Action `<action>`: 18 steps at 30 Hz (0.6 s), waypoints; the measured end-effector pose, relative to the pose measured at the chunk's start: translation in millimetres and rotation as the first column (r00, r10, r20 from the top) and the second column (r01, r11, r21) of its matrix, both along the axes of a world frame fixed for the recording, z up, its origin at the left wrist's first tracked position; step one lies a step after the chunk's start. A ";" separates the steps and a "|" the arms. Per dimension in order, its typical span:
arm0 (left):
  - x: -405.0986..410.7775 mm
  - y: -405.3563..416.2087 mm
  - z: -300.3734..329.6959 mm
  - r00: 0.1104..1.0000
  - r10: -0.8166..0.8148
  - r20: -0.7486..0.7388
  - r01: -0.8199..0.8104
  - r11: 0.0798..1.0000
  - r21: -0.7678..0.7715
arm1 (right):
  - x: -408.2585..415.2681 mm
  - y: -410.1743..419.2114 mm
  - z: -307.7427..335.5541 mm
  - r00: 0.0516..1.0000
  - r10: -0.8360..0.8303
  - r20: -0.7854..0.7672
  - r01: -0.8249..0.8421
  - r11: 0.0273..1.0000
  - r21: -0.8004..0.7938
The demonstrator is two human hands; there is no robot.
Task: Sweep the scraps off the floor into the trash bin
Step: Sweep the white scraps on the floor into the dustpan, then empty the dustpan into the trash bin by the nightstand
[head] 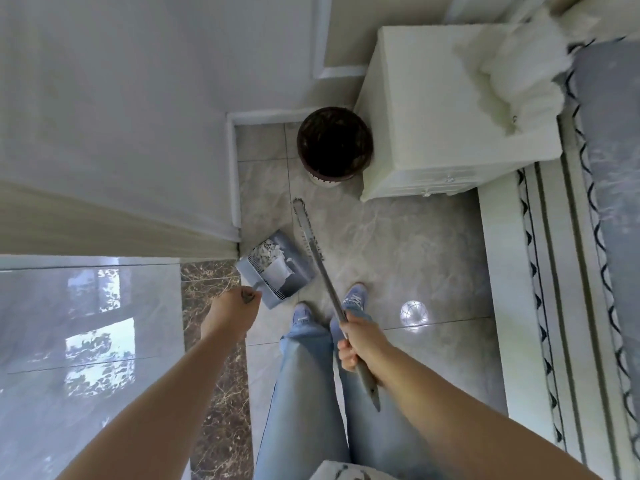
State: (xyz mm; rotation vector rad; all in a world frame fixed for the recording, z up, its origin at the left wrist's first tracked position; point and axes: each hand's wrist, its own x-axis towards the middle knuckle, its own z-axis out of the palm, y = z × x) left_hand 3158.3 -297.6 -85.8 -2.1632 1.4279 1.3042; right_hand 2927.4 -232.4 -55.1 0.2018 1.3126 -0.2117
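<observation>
A grey dustpan (281, 271) sits low over the tiled floor near the wall corner, with white paper scraps (266, 255) piled in it. My left hand (235, 311) grips the top of its handle. My right hand (360, 344) grips the grey broom handle (327, 282), and the broom head (304, 223) lies just right of the dustpan. A round dark trash bin (334, 145) stands further ahead, against the wall and beside a white cabinet. Its inside looks dark.
A white cabinet (450, 133) stands right of the bin, and a bed with a grey patterned cover (606, 237) fills the right side. A wall and curtain (121, 220) close off the left, above a glass pane. My legs and shoes (353, 299) stand just behind the dustpan.
</observation>
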 end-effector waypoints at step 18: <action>-63.6 -29.4 134.2 0.988 0.122 -0.098 -0.138 0.974 -0.181 | -202.2 -8.1 123.0 0.991 -0.114 -0.066 0.119 0.990 0.078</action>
